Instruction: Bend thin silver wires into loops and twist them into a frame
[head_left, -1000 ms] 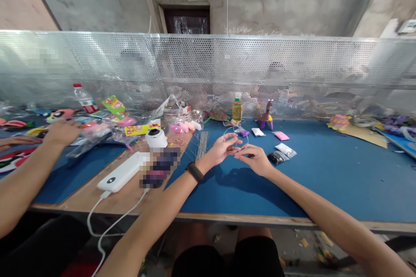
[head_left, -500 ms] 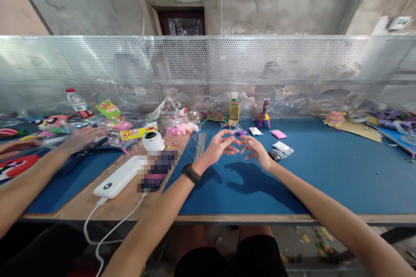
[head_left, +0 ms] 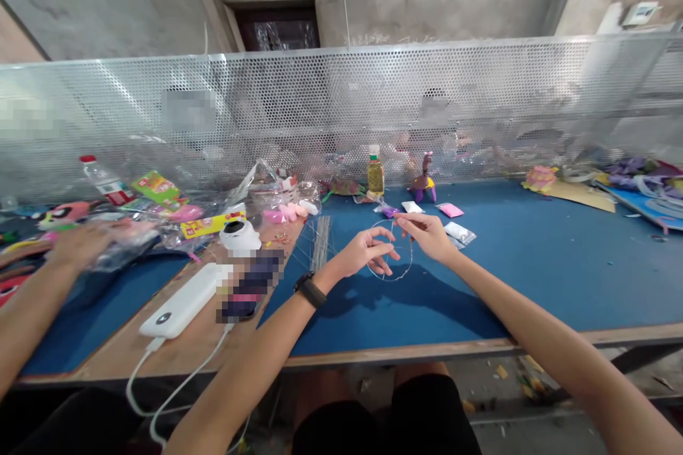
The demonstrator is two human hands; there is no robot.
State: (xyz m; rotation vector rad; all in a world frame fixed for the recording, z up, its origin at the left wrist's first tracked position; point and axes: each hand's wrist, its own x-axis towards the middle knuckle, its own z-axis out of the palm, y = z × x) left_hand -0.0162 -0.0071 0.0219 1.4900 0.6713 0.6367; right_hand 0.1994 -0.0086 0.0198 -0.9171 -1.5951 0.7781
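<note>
While the right hand pinches a thin wire loop at its top between thumb and forefinger, the left hand is half open at the loop's left side; cannot tell whether it grips the wire. Loop located over the blue tabletop, between the hands. Wire bundle lies left of the left hand; yellow-liquid bottle and pink packet stand farther off.
</note>
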